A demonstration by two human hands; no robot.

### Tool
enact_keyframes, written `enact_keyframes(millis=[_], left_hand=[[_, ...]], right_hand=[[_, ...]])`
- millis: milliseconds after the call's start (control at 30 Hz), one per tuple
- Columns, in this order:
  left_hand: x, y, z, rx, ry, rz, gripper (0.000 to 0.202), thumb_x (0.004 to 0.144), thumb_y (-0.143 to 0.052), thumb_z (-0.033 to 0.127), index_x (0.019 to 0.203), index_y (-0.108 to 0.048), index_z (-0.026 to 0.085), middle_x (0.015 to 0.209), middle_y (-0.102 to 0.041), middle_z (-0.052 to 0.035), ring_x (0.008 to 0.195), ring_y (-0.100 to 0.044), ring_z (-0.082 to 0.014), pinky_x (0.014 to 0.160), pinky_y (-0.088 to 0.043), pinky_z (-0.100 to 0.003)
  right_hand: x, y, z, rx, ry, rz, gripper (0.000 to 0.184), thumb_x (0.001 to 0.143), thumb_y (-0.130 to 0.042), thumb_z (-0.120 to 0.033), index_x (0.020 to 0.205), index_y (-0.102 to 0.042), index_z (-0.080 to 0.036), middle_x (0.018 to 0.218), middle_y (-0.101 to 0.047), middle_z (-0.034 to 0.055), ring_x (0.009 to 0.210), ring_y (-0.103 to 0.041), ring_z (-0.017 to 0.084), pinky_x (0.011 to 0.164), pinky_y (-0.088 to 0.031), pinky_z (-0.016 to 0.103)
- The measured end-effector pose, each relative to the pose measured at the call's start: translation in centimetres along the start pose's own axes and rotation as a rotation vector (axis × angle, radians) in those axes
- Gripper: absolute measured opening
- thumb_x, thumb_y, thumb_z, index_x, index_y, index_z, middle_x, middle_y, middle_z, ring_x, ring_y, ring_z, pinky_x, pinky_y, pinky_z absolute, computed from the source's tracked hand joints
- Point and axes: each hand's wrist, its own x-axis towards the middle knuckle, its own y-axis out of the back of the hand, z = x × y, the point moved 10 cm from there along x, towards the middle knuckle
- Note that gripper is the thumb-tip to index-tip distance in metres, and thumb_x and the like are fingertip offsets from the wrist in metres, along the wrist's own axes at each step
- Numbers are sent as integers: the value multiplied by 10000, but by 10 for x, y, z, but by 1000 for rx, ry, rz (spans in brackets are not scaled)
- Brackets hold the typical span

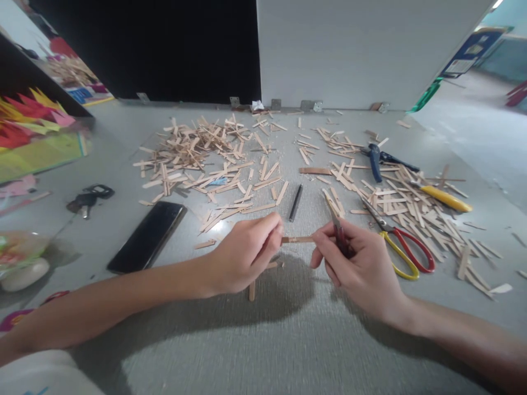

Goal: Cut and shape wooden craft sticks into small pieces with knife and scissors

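Note:
A narrow wooden craft stick (295, 240) is held level between my two hands, above the table. My left hand (251, 249) is closed around its left end, and its fingers hide that end. With thumb and forefinger, my right hand (358, 260) pinches the right end. A red-handled tool with a pointed metal tip (340, 237) is tucked in the same right hand, tip pointing away from me; its kind is partly hidden. Below my left hand lies another wooden stick (252, 291). A dark pen (296, 203) lies beyond the held stick.
Loose sticks form a pile (197, 145) at the back left and another (411, 203) at right. Red-and-yellow scissors (405, 252), blue-handled pliers (375, 162) and a yellow-handled tool (447, 197) lie rightward. A phone (147, 237) and keys (88, 200) lie left. Upright panels (341, 49) stand behind.

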Motion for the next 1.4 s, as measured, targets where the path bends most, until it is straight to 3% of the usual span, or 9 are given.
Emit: enact_keyframes(millis=[133,300,467,700,833,1033,1267,1400], left_hand=[[0,8,12,122,-137,89,144,1129,-514,183,1017,-603,195,790,-712,29,612,-651,-98,600,-540,-201],[-9,12,38,374,-403,199,97,1117,-568,102,1108,-641,164,977,-829,-57,849,-806,-170,760,-645,-270],[-16,1,57,618,-590,144,190,1102,-509,26,1128,-686,89,1036,-860,-139,922,-845,-233,805,-700,-329],[-28,-15,66,887,-803,99,130,1048,-650,48,1056,-779,58,1054,-862,-177,908,-853,-280,730,-704,-345],[-27,-20,64,944,-816,75,175,1077,-605,86,1051,-778,75,1023,-846,-164,895,-834,-280,686,-660,-343],[-23,-28,60,1052,-809,73,220,1080,-537,47,989,-734,79,877,-780,-110,703,-730,-204,573,-548,-304],[-19,-25,54,920,-733,42,45,1067,-615,48,1067,-645,82,852,-702,-67,699,-669,-192,581,-516,-301],[-17,-20,54,855,-703,79,80,1070,-555,35,1094,-589,104,819,-692,-51,664,-661,-189,570,-503,-303]], right_hand=[[1,4,-3,9,27,27,304,1011,-690,-336,735,-635,-224,536,-660,-21,394,-411,78,384,-326,233],[2,5,-4,13,32,43,292,1011,-680,-325,741,-637,-224,559,-699,-5,401,-415,79,386,-339,227],[2,2,0,16,5,26,314,1004,-694,-369,734,-623,-226,551,-692,-1,392,-412,81,383,-340,232],[0,1,5,5,-13,26,352,1015,-707,-434,742,-625,-228,540,-658,-12,393,-406,83,382,-316,236],[0,-1,8,-11,-23,21,366,1015,-710,-458,742,-614,-234,562,-680,-4,392,-420,87,388,-330,241],[-1,-4,8,-2,-16,-4,361,1030,-688,-428,737,-611,-232,546,-665,-13,393,-428,86,396,-349,238],[-3,-5,10,1,-34,-9,384,1021,-707,-459,734,-585,-235,582,-699,8,401,-422,87,384,-335,241],[-5,-7,7,-22,-12,-27,377,1020,-691,-428,714,-585,-235,532,-637,-15,411,-409,91,392,-310,241]])
